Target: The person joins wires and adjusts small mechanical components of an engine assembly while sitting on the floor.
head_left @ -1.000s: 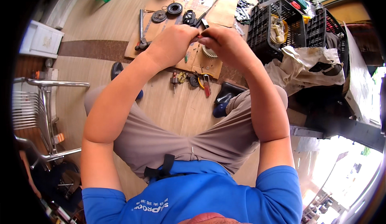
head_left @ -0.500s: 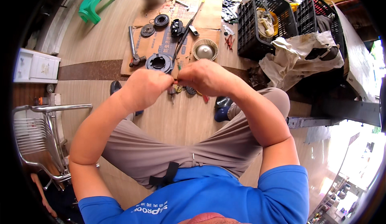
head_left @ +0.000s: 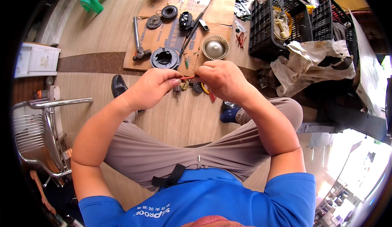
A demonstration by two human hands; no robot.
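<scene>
My left hand pinches one end of a thin red wire, apparently a twisted strand. The other end is between the closed fingers of my right hand, so the wire spans the short gap between both hands. Just beyond them lie a black round plastic housing with a wide opening and a cream blower wheel with a metal hub. Partly hidden under my hands are a small black disc and a tool with red and yellow handles.
A hammer, a black ring, a dark disc and a black block-shaped part lie on flattened cardboard. Black crates and a pale cloth are at the right; a green stool stands far left.
My hands have drawn apart, and the red wire now shows stretched between them. The whole view has shifted slightly, with the floor items appearing a little further right.
</scene>
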